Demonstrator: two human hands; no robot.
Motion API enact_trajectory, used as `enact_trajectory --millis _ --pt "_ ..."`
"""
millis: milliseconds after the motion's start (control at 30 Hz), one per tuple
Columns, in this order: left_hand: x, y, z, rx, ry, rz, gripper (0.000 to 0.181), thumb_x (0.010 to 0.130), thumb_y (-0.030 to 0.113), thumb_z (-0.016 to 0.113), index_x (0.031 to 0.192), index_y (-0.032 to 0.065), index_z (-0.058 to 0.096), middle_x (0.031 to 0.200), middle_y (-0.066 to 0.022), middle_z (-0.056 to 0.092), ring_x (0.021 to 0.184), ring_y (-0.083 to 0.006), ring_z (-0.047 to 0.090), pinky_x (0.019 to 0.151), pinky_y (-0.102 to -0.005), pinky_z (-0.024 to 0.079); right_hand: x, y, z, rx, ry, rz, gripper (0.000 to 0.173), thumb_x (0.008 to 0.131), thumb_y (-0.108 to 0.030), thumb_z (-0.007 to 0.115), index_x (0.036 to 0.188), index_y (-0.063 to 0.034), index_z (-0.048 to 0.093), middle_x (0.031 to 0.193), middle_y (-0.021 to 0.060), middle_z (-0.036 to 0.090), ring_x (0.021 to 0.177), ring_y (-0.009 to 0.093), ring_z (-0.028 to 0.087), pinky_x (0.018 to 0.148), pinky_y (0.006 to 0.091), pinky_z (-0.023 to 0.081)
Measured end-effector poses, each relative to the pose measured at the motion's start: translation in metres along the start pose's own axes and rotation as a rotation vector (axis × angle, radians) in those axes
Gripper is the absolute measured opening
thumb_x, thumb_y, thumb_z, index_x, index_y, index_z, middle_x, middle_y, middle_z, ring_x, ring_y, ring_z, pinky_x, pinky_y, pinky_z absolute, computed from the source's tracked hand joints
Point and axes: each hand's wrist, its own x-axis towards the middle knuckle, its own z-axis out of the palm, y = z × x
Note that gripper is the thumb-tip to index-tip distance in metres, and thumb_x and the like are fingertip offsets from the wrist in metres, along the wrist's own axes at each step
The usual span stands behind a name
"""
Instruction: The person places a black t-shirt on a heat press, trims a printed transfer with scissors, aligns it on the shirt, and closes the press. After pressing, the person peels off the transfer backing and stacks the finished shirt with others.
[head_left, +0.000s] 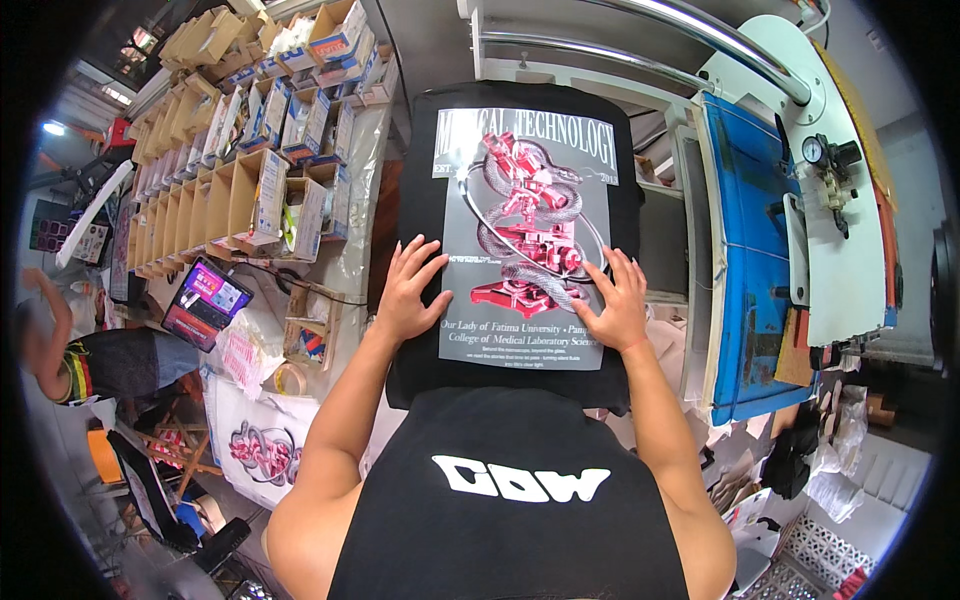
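A black T-shirt (626, 352) is spread flat in front of me, over what looks like the platen of a press. On it lies a glossy transfer film sheet (461, 300) with a red microscope, a grey snake and white lettering. My left hand (411, 289) rests at the left border of the sheet, fingers spread and thumb pointing inward. Across from it, my right hand (616, 304) lies on the right border, fingertips over the print. Neither hand grips anything. What supports the shirt is hidden beneath the cloth.
To the right stands a heat press (847, 172) with a blue-covered pad (754, 247) and a pressure gauge (812, 149). Left are cardboard bins (217, 202), a tablet (208, 303), a tape roll (290, 379) and another printed sheet (259, 450). A person (112, 364) is at the far left.
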Motion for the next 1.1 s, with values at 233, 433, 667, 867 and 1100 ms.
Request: enact_trajectory --millis 233,433,667,867,1100 --pt "0.003 0.002 0.001 0.016 -0.028 -0.024 0.054 0.074 0.022 0.075 0.124 0.0092 0.059 0.139 -0.0112 0.050 0.139 -0.0346 0.035 0.116 -0.0556 0.020 0.002 -0.003 -0.005 0.017 0.012 0.016 0.056 0.074 -0.044 0.073 0.122 -0.0170 0.064 0.140 0.0145 0.047 0.133 0.035 0.041 0.112 0.0511 0.024" --pt "0.045 0.011 -0.022 0.168 -0.234 -0.096 0.035 0.071 0.021 0.075 0.102 0.0107 0.062 0.118 -0.0079 0.055 0.124 -0.0315 0.044 0.114 -0.0602 0.016 0.053 0.020 -0.008 0.115 -0.060 0.259 0.029 0.076 -0.037 0.074 0.090 -0.0119 0.071 0.115 0.0084 0.062 0.114 0.028 0.054 0.100 0.0484 0.037" --pt "0.159 -0.157 0.013 -0.409 0.465 -0.565 0.025 0.093 0.024 0.061 0.102 0.0014 0.067 0.104 -0.0112 0.067 0.098 -0.0257 0.063 0.089 -0.0351 0.048 0.154 0.182 0.054 0.871 0.120 1.133 0.042 0.092 -0.043 0.062 0.104 -0.0041 0.071 0.105 0.0103 0.071 0.095 0.023 0.066 0.081 0.0377 0.051" --pt "0.199 -0.169 0.021 -1.235 0.041 -1.269 0.049 0.098 0.049 0.052 0.120 0.0068 0.063 0.115 -0.0106 0.067 0.108 -0.0254 0.062 0.091 -0.0358 0.051 0.200 0.170 0.042 1.812 -0.117 1.069 0.058 0.088 -0.053 0.062 0.127 -0.0090 0.060 0.119 0.0108 0.067 0.113 0.028 0.061 0.100 0.0458 0.045" --pt "0.196 -0.224 0.038 -1.462 0.173 -0.932 0.043 0.097 0.036 0.059 0.123 0.0009 0.060 0.120 -0.0114 0.066 0.107 -0.0241 0.064 0.094 -0.0387 0.051 0.216 0.223 0.056 1.820 0.369 0.962 0.033 0.082 -0.013 0.071 0.113 -0.0029 0.064 0.110 0.0134 0.068 0.104 0.030 0.062 0.099 0.0436 0.047"
